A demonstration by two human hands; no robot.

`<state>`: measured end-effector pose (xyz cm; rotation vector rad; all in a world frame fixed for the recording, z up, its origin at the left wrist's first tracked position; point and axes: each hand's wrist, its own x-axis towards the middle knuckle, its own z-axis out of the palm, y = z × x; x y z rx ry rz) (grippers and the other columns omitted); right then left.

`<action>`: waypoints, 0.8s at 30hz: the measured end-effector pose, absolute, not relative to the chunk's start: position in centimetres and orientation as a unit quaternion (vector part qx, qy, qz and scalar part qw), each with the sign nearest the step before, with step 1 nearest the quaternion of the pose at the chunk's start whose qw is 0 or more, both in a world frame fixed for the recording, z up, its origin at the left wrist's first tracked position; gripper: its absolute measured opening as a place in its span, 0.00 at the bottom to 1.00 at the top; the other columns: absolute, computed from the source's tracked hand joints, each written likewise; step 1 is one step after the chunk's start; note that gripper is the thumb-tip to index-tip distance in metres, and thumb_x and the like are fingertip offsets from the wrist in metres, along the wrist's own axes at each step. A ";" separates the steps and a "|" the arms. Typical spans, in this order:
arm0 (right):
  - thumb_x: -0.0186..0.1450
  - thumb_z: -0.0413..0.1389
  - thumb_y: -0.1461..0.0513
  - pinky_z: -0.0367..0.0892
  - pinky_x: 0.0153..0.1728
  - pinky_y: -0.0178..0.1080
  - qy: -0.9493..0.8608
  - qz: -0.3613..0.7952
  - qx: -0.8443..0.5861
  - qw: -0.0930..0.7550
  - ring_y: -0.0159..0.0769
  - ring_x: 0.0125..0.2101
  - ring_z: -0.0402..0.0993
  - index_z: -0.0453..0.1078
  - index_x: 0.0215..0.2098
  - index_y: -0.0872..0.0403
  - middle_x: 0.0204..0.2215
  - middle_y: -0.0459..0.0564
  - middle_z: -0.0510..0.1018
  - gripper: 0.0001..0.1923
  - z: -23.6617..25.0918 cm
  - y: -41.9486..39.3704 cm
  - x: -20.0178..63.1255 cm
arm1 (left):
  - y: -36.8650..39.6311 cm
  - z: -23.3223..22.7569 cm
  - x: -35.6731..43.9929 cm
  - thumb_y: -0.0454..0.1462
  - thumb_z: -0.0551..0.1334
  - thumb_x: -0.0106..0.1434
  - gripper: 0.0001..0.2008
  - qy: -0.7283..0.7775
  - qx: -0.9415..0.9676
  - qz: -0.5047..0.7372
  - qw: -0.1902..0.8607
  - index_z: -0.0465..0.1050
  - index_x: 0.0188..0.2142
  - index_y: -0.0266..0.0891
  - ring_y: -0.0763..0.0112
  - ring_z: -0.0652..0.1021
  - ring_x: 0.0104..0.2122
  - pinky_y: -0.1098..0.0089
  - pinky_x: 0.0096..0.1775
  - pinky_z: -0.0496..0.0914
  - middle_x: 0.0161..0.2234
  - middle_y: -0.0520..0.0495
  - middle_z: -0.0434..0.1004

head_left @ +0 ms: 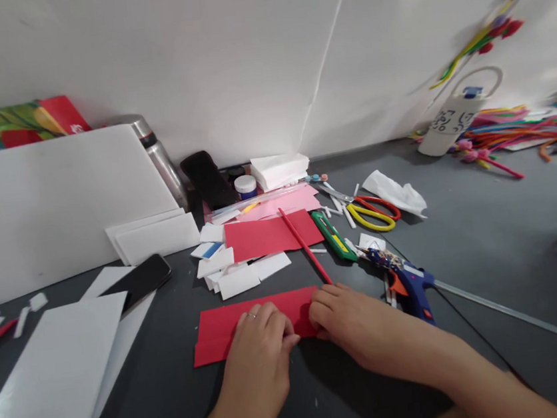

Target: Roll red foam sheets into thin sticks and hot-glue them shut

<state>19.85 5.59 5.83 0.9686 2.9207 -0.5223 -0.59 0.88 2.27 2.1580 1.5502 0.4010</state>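
Note:
A strip of red paper (216, 327) lies on the dark table in front of me, with a crease along its near edge. My left hand (261, 345) grips that near edge around the middle, fingers curled and thumb against the paper. Close to the strip's right end, my right hand (344, 319) pinches the same edge; its fingertips are partly hidden. Just beyond the right hand, a thin red stick (305, 246) rests across a second red sheet (254, 240). Small white card pieces (239, 282) are scattered beside that sheet.
Right of the hands lie a blue glue gun (415, 287) with a long glue stick, a green cutter (332, 236) and scissors (372, 214). White boards (51, 382) and a phone (146, 281) are at left. A white bottle (452, 123) stands at the back right.

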 end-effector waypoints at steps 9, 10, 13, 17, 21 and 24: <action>0.67 0.53 0.69 0.66 0.40 0.42 0.938 -0.149 0.314 0.013 0.41 0.38 0.70 0.66 0.38 0.55 0.38 0.53 0.74 0.04 5.8 5.6 19.9 | 1.0 2.2 -0.5 0.37 0.52 0.72 0.10 0.564 0.781 0.144 0.224 0.67 0.34 0.40 0.59 0.70 0.37 0.59 0.39 0.63 0.36 0.44 0.72; 0.67 0.52 0.69 0.66 0.40 0.42 0.938 -0.148 0.315 0.012 0.41 0.38 0.69 0.66 0.38 0.55 0.38 0.53 0.74 0.04 5.7 5.7 20.0 | 1.0 2.2 -0.5 0.37 0.52 0.72 0.10 0.566 0.781 0.143 0.224 0.67 0.34 0.39 0.58 0.70 0.37 0.58 0.39 0.63 0.36 0.44 0.72; 0.62 0.52 0.75 0.66 0.43 0.42 0.942 -0.142 0.304 0.022 0.41 0.39 0.69 0.66 0.38 0.56 0.39 0.53 0.74 0.11 5.8 5.7 20.1 | 1.0 2.3 -0.4 0.37 0.52 0.72 0.10 0.568 0.778 0.144 0.226 0.67 0.34 0.39 0.58 0.70 0.37 0.58 0.40 0.63 0.37 0.44 0.72; 0.59 0.51 0.77 0.66 0.42 0.42 0.944 -0.139 0.298 0.034 0.41 0.39 0.70 0.67 0.37 0.56 0.38 0.53 0.74 0.14 6.1 5.8 20.1 | 1.0 2.3 -0.5 0.37 0.53 0.72 0.10 0.566 0.780 0.144 0.226 0.67 0.34 0.40 0.59 0.71 0.37 0.59 0.40 0.63 0.37 0.45 0.72; 0.60 0.51 0.77 0.66 0.41 0.41 0.943 -0.131 0.304 0.039 0.41 0.38 0.71 0.67 0.37 0.55 0.37 0.52 0.75 0.13 6.4 5.7 20.3 | 1.1 2.3 -0.5 0.36 0.52 0.72 0.10 0.565 0.783 0.139 0.218 0.67 0.34 0.40 0.59 0.71 0.37 0.59 0.40 0.63 0.37 0.44 0.72; 0.56 0.52 0.78 0.66 0.43 0.44 0.948 -0.105 0.298 0.051 0.43 0.39 0.72 0.68 0.38 0.57 0.37 0.54 0.75 0.16 6.3 5.6 20.5 | 1.0 2.3 -0.5 0.36 0.52 0.72 0.10 0.565 0.783 0.139 0.219 0.67 0.34 0.40 0.58 0.71 0.38 0.59 0.40 0.63 0.37 0.45 0.72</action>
